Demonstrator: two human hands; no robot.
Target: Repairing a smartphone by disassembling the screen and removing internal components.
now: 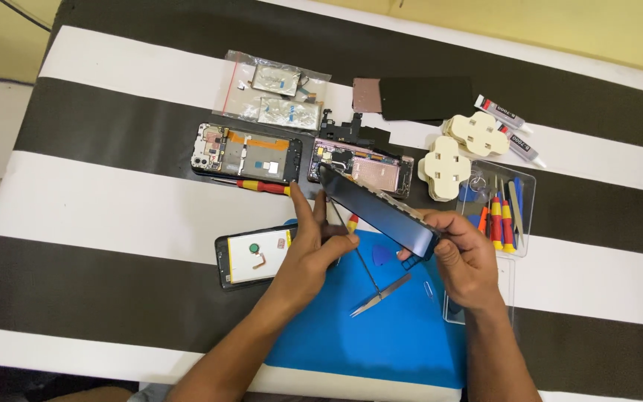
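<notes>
Left hand: its palm and curled fingers cover the right end of the black opened phone with a white panel, so that end cannot be seen.
Thin screwdriver with a red and yellow handle: its handle top sits behind the left fingertips; the tip is too small to tell.
Right hand: fingers wrap the near end of the dark glossy phone screen panel; that end is hidden.
Clear plastic tool tray: just beyond the right fingers; its tool tips are too small to tell apart.
Blue work mat: both forearms cover parts of it.
Both forearms: cut off by the bottom edge.
</notes>
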